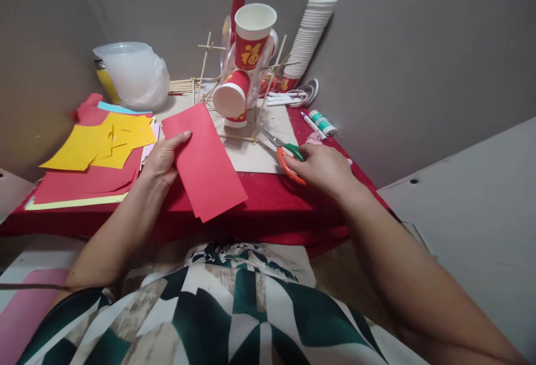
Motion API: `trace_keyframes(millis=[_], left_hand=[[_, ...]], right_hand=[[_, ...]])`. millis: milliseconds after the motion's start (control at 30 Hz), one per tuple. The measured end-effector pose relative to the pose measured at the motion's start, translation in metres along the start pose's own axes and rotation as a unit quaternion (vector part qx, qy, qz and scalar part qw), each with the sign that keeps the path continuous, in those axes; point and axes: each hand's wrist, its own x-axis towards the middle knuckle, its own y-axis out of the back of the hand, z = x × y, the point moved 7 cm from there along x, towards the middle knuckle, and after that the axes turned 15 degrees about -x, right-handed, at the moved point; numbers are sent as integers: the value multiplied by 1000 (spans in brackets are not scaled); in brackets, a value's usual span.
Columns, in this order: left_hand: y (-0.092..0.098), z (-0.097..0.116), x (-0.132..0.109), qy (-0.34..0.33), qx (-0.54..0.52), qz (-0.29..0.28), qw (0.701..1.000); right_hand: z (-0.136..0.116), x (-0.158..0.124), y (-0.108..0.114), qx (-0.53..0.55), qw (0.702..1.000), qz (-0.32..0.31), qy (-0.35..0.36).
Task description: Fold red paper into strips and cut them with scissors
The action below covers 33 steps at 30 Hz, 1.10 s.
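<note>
My left hand (163, 155) pinches the upper left side of a folded red sheet of paper (209, 167), thumb on top. The sheet hangs over the table's front edge, and its layers are slightly offset at the lower end. In my right hand (324, 164) is a pair of scissors (288, 158) with orange and green handles. Their blades point up and left, apart from the paper, towards a model of red and white paper cups (253, 35) and thin sticks on a pale board (272, 155).
Yellow paper pieces (125, 133) lie on red sheets (84, 183) at left. Behind them stands a plastic tub (129, 75) in a bag. A tall stack of paper cups (312, 35) leans at the back right. A marker (313, 125) and a green-white roll (322, 123) lie near the right edge.
</note>
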Motion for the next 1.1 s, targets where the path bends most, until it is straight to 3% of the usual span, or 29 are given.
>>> trace_keyframes(millis=[133,267,433,567,667,700,767,933,1100], left_hand=[[5,-5,4,14,-20,9,1000],[3,-9,6,18,-12,-11,1000],[2,-7,4,-5,5,-16,1000],[4,-7,4,-9,19,-22,1000],[2,-9,5,-12,29,-38,999],[2,-9,5,-15,33,-38,999],[0,-9,5,-19,41,-34,998],[-6,-8,1,-21,41,-28,999],[-8,-1,1,-31,-25,-33,999]], right_hand=[[15,-18,-3,16,999,-40,-25],[21,-9,-2,-9,998,-55,-43],[13,20,-1,-30,998,-30,-35],[2,17,15,-27,999,36,-29],[-26,-2,40,114,984,134,41],[-42,-9,45,192,968,132,93],[-79,-20,44,302,932,70,187],[-150,-34,39,246,922,44,294],[-179,-24,29,272,906,-56,321]])
